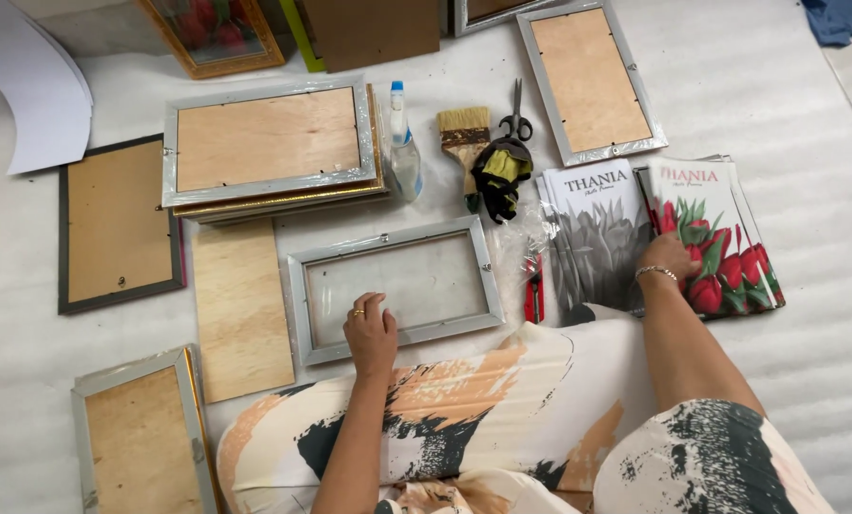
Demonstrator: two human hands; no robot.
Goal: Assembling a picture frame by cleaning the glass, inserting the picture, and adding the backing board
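The whole thing was laid out on a white padded floor sheet [807, 314], with the person's patterned lap [502, 428] at the near edge. Biggest item was the stack of frames [269, 148] lying face down at far left, plywood backs up, plus a dark frame [117, 224] left of it and another silver frame [588, 81] far right. A loose plywood board [240, 309] lay just left of the open frame [397, 286], which sat right in front of the person with its glass showing. Right of that was the pile of prints [654, 233], a grey tulip one beside a red tulip one. Left hand [371, 333] was flat on the open frame's near edge, fingers loosely together, not gripping anything. Right hand [671, 259] rested on the red print, fingers curled down on the sheet; couldn't tell if it was pinching it. Smaller stuff farther back: spray bottle [404, 143], brush [466, 138], scissors [515, 114], and a red tool [534, 290] next to the frame.
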